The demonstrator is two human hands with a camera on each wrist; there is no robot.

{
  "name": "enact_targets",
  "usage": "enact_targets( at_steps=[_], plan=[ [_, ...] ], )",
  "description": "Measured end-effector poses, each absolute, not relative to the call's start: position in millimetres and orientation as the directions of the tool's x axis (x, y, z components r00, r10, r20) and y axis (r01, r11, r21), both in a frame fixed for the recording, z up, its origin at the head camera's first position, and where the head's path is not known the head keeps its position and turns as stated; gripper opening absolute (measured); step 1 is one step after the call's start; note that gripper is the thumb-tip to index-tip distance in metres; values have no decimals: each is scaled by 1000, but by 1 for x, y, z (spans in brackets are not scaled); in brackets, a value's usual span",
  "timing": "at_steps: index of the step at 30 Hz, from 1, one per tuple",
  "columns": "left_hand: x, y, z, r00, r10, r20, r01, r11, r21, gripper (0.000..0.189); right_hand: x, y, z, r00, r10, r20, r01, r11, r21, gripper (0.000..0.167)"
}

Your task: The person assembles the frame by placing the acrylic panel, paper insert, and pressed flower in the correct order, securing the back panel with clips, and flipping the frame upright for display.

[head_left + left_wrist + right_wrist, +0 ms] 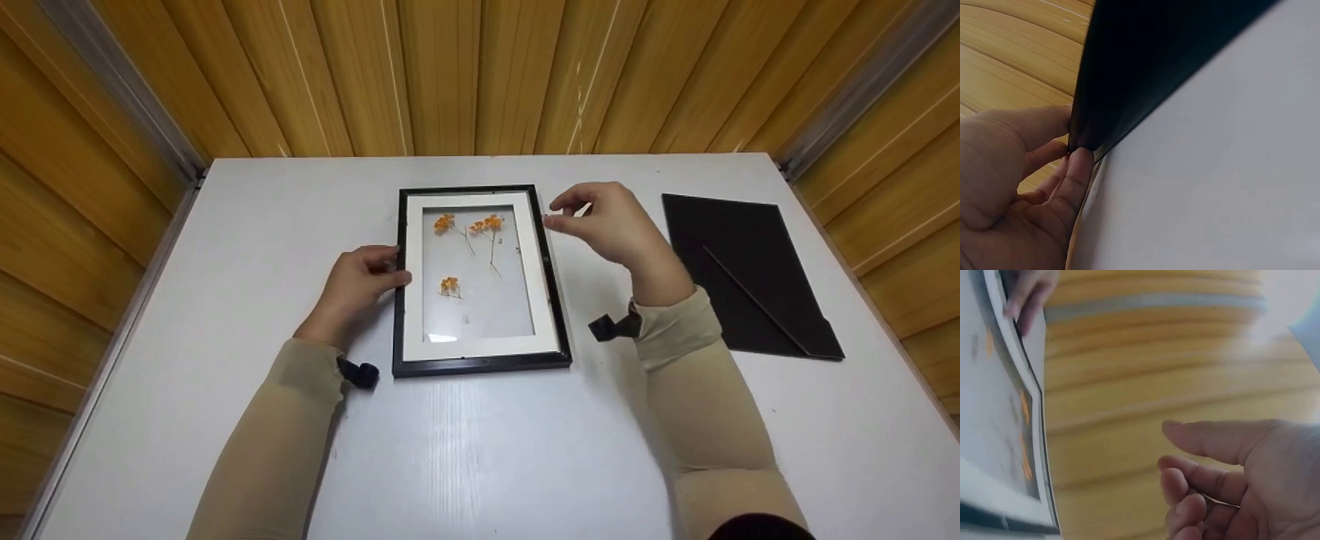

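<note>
A black picture frame (484, 366) with a white mat lies on the table, and several small orange dried flowers (487, 223) on thin stems show inside the mat's opening. At its left edge my left hand (360, 281) pinches the frame, thumb on top. The left wrist view shows the fingertips against the dark side of the frame (1145, 62). Just off the frame's upper right side is my right hand (611, 221). Its fingers are loosely bent, with a gap between thumb and forefinger (1202, 478) and nothing held.
On the right of the white table (480, 465) lies a black backing board (750, 277) with a slanting stand strip on it. Wood-slat walls (442, 75) close in the back and both sides. A small black wrist camera (615, 327) sticks out from the right cuff.
</note>
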State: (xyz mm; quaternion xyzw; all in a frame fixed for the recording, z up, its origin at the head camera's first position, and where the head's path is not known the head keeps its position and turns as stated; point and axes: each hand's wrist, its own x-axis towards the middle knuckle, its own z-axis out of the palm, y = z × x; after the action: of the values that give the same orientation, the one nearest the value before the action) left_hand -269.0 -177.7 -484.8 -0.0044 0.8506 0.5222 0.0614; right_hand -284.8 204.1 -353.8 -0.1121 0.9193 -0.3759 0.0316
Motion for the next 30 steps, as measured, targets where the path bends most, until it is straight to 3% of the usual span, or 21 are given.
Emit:
enact_targets(
  at_steps=[10, 18, 30],
  plan=[
    [-268, -181, -485, -994, 68, -85, -45, 453, 891, 57, -318, 263, -368, -997, 40, 67, -28, 617, -786, 40],
    [-267, -181, -483, -994, 82, -79, -32, 463, 886, 58, -346, 286, -402, -977, 163, 137, 3, 653, -757, 40],
    [-265, -181, -483, -994, 87, -67, -17, 481, 877, 57, -359, 302, -433, -972, 183, -148, 226, 549, -805, 41]
  ],
)
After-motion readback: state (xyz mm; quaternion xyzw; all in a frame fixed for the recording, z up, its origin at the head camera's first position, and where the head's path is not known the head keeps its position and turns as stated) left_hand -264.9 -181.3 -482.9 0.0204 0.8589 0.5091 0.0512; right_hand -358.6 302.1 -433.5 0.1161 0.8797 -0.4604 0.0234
